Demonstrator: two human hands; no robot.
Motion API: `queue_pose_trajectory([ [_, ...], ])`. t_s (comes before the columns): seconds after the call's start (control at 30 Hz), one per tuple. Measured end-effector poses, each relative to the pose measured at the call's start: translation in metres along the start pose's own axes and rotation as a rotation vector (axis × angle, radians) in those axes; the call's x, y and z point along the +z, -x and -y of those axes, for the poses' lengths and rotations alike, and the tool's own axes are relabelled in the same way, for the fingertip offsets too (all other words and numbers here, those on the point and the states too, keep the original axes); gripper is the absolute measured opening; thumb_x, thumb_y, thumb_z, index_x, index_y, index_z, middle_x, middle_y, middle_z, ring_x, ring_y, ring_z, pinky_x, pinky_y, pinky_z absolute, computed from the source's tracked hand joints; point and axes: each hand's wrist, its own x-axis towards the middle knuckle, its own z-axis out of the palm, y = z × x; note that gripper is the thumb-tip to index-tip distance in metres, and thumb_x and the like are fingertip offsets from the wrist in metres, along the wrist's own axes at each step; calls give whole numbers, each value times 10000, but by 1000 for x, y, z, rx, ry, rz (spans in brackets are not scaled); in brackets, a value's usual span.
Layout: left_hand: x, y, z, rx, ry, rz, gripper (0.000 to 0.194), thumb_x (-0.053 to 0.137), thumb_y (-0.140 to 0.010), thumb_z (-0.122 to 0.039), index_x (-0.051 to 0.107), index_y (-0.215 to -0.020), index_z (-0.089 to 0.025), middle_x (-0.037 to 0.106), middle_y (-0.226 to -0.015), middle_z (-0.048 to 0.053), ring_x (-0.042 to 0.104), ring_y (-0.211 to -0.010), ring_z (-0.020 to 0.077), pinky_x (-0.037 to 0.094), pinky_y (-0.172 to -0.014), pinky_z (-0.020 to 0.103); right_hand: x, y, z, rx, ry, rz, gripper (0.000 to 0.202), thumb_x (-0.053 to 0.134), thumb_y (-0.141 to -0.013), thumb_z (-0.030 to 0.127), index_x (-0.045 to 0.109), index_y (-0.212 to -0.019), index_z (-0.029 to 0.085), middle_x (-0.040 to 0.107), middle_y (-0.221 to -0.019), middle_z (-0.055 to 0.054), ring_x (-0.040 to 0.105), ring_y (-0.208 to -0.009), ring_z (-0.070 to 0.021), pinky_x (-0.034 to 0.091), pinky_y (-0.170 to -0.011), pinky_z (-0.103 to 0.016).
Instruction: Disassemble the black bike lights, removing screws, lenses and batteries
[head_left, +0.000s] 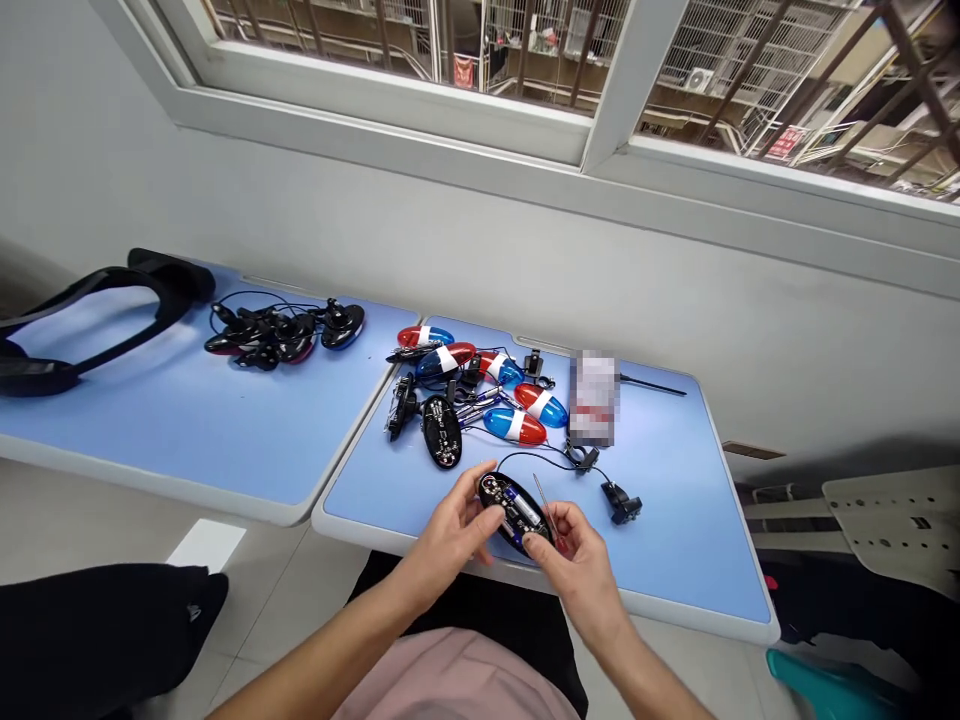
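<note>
An oval black housing (517, 510), its inside facing up with a circuit board and batteries showing, is held between both hands near the table's front edge. My left hand (466, 520) grips its left end, thumb on top. My right hand (574, 550) holds the lower right end with the thumb and also has a thin screwdriver (546, 502) with a red handle in its fingers, pointing up. A black cable runs from behind the housing to a black clamp-like part (621, 503) at the right. Another open black housing (442, 432) lies beyond my left hand.
Red and blue oval covers (516, 426), batteries and black clips are piled at the back of the blue table (675, 540). A blurred-out object (592, 400) stands right of them. On the left table (180, 430) lie black wired units (277, 335) and a black frame (112, 365).
</note>
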Motion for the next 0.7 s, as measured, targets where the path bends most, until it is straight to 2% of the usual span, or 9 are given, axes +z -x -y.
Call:
queue_pose_trajectory([
  [0.07,1,4,8,-9,46,-11,823,733,-757,-520,340,-1422,-235,555,-1115,79,576,-939,195,521,-535,189,10,4,-7,-22,-34,-26,409,760,-701,500,575,-907,199,632,-860,-30,575,-795,-187,496,-748,-316],
  [0.13,-3,6,14,-23,54,-29,777,760,-742,-504,383,-1366,-237,559,-1149,86,592,-923,194,512,-525,184,12,8,-11,-59,-14,8,391,730,-740,495,585,-950,198,636,-885,-38,572,-786,-182,491,-730,-312],
  [0.23,-13,3,17,-10,15,-104,724,777,-728,-481,426,-1315,-243,568,-1156,74,620,-863,180,519,-521,201,-7,8,-6,-131,93,8,330,666,-802,509,599,-902,202,568,-720,5,510,-640,-150,444,-600,-277],
  [0.33,-19,-3,19,12,-86,-166,788,755,-745,-441,362,-1403,-257,618,-1002,33,640,-811,190,528,-538,236,-37,-8,20,-231,294,-110,338,595,-850,529,571,-736,212,465,-586,36,413,-527,-125,371,-513,-262],
  [0.43,-22,-9,20,21,-274,-170,704,705,-787,-372,409,-1406,-215,608,-772,-14,615,-684,178,487,-527,236,-50,-43,53,-314,754,-99,312,499,-936,451,643,-804,207,529,-590,14,496,-555,-149,383,-537,-268],
  [0.47,-23,-10,20,36,-323,-179,651,691,-795,-351,446,-1380,-208,620,-800,-2,602,-660,166,473,-522,233,-48,-58,63,-333,983,-25,306,462,-962,408,672,-856,213,597,-639,-3,554,-603,-162,401,-567,-269],
  [0.5,-24,-11,21,63,-360,-188,600,679,-802,-331,479,-1353,-208,640,-891,25,596,-661,155,466,-522,230,-43,-74,70,-348,1059,18,273,492,-954,379,697,-873,218,660,-707,-20,599,-660,-177,408,-601,-275],
  [0.6,-29,-10,24,165,-415,-180,513,649,-822,-273,530,-1320,-236,576,-1236,84,600,-768,148,471,-553,225,-21,-114,79,-366,1199,97,204,579,-908,341,727,-992,228,742,-865,-69,671,-822,-247,417,-668,-303],
  [0.7,-37,-7,29,209,-431,-149,570,622,-836,-222,488,-1388,-264,535,-1291,80,589,-810,148,467,-575,222,-5,-138,77,-358,1327,167,340,650,-858,385,694,-1138,199,755,-963,-125,686,-920,-314,434,-693,-329],
])
